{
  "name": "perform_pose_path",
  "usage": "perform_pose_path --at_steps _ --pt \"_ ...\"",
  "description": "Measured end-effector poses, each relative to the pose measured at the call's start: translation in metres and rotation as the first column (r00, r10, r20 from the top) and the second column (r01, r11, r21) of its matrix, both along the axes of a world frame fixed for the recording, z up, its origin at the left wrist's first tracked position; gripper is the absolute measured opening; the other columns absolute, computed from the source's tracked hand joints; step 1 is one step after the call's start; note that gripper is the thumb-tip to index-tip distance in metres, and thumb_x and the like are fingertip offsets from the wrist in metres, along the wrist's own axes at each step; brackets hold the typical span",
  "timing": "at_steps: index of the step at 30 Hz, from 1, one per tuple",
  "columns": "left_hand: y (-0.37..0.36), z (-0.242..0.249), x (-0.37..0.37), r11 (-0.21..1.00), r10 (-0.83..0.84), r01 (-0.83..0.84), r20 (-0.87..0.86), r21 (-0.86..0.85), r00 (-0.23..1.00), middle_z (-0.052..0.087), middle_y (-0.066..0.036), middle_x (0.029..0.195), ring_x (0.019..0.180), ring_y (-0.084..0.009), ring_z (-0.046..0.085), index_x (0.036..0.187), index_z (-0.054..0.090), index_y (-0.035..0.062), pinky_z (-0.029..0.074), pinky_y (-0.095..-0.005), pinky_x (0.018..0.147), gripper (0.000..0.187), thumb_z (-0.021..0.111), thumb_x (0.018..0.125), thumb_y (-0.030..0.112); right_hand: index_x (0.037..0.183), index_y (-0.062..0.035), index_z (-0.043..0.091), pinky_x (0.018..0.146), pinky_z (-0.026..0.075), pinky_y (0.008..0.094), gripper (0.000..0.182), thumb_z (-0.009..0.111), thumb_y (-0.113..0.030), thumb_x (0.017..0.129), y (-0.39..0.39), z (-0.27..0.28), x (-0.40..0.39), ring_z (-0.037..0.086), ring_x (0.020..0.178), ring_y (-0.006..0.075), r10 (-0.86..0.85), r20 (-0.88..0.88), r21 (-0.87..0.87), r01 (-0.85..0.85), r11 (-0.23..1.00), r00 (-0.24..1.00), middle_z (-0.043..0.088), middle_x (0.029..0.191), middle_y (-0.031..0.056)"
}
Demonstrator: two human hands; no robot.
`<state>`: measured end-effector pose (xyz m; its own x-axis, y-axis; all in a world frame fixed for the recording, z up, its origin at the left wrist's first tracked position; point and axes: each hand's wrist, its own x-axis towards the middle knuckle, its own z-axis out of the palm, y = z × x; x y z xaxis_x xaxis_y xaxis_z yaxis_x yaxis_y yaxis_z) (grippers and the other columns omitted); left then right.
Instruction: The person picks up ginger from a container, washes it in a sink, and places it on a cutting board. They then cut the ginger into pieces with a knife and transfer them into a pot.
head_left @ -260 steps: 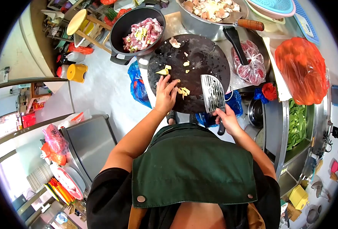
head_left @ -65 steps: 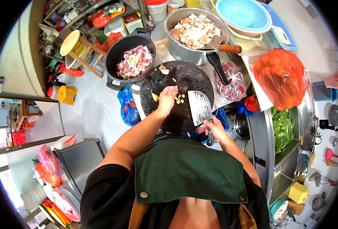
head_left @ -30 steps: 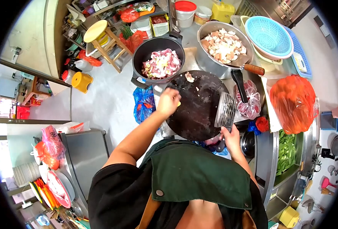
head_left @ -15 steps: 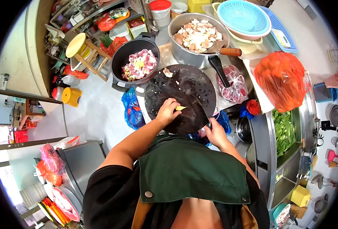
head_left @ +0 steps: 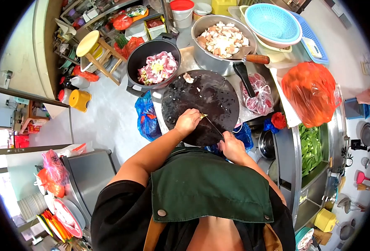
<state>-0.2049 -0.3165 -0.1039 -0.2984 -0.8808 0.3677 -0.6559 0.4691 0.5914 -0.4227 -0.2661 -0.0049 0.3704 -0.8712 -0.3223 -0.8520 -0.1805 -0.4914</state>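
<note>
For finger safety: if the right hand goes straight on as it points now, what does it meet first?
Its knife would probably first meet the small yellow piece held by the left hand; the depth is unclear from this view.

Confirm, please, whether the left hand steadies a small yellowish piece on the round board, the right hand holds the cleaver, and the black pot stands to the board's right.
No: the head view shows the black pot to the left of the round board. The rest stands: the left hand steadies the small yellowish piece, and the right hand holds the cleaver.
</note>
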Motion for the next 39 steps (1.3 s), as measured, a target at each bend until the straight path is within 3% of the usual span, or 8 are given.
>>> perform_pose_path --at_steps 12,18,26,27,35,37,38,39 --pt "-0.003 -0.004 0.002 0.999 -0.021 0.019 0.074 0.034 0.997 0.059 -0.009 0.083 0.081 -0.0261 0.057 0.077 0.061 0.0039 0.047 -0.0334 0.074 0.007 0.058 0.075 0.010 0.090 0.0002 0.042 0.065 0.046 0.0503 0.018 0.052 -0.013 0.083 -0.011 -0.015 0.012 0.057 0.077 0.0439 0.037 0.025 -0.049 -0.036 0.998 0.999 0.056 0.091 0.0253" --pt "-0.009 -0.018 0.004 0.992 -0.046 0.049 0.029 -0.116 0.999 0.055 -0.008 0.077 0.074 -0.0262 0.055 0.074 0.058 0.0056 0.047 -0.0345 0.068 0.008 0.052 0.075 0.010 0.092 0.0003 0.042 0.069 0.045 0.0504 0.019 0.051 -0.015 0.084 -0.023 -0.021 0.019 0.057 0.081 0.0443 0.022 0.026 -0.039 -0.021 0.999 0.999 0.056 0.093 0.0271" --pt "-0.006 -0.009 0.002 0.999 0.004 -0.005 -0.009 -0.045 1.000 0.058 -0.010 0.081 0.079 -0.0281 0.057 0.075 0.059 0.0040 0.048 -0.0360 0.071 0.010 0.054 0.078 0.012 0.092 0.0001 0.041 0.069 0.046 0.0502 0.020 0.051 -0.016 0.084 -0.034 -0.036 0.027 0.057 0.083 0.0432 0.022 0.060 -0.022 -0.021 1.000 0.998 0.056 0.095 0.0259" --pt "-0.004 -0.003 0.002 0.998 0.032 -0.030 -0.037 0.059 0.999 0.060 -0.012 0.084 0.082 -0.0280 0.058 0.079 0.062 0.0020 0.048 -0.0344 0.075 0.007 0.061 0.075 0.008 0.092 0.0001 0.041 0.069 0.046 0.0502 0.020 0.051 -0.016 0.084 -0.035 -0.034 0.023 0.057 0.083 0.0432 0.018 0.064 -0.026 -0.016 1.000 0.998 0.056 0.095 0.0259" --pt "-0.016 0.008 -0.010 0.947 0.288 -0.255 -0.161 0.197 0.944 0.060 -0.014 0.086 0.084 -0.0325 0.057 0.083 0.060 0.0003 0.046 -0.0334 0.073 0.007 0.058 0.079 0.006 0.101 -0.0076 0.049 0.065 0.048 0.0429 0.024 0.057 -0.016 0.080 -0.025 -0.007 -0.002 0.059 0.077 0.0348 0.039 0.092 -0.335 -0.006 0.942 0.995 0.056 0.095 0.0123" --pt "-0.028 0.002 -0.018 0.811 0.416 0.064 -0.650 0.582 0.636 0.063 -0.012 0.091 0.087 -0.0281 0.059 0.095 0.057 0.0038 0.045 -0.0324 0.077 0.014 0.048 0.087 0.011 0.101 -0.0080 0.049 0.064 0.049 0.0422 0.026 0.059 -0.016 0.079 -0.026 -0.008 -0.004 0.058 0.078 0.0346 0.052 0.119 -0.369 -0.004 0.929 0.992 0.056 0.094 0.0121" --pt "-0.032 0.001 -0.019 0.701 0.533 0.300 -0.755 0.647 0.381 0.064 -0.011 0.094 0.089 -0.0259 0.059 0.101 0.055 0.0056 0.044 -0.0318 0.079 0.018 0.043 0.091 0.014 0.102 -0.0069 0.049 0.060 0.049 0.0392 0.026 0.060 -0.016 0.079 -0.025 -0.009 -0.003 0.060 0.072 0.0309 0.069 0.207 -0.427 0.027 0.904 0.976 0.057 0.089 0.0110" --pt "-0.034 0.023 -0.019 0.596 0.618 0.400 -0.715 0.697 0.327 0.063 -0.008 0.102 0.090 -0.0234 0.059 0.112 0.050 0.0082 0.044 -0.0318 0.081 0.027 0.036 0.095 0.023 0.102 -0.0057 0.048 0.056 0.049 0.0361 0.027 0.061 -0.015 0.080 -0.024 -0.009 -0.002 0.061 0.066 0.0272 0.091 0.292 -0.479 0.063 0.876 0.952 0.058 0.084 0.0099"
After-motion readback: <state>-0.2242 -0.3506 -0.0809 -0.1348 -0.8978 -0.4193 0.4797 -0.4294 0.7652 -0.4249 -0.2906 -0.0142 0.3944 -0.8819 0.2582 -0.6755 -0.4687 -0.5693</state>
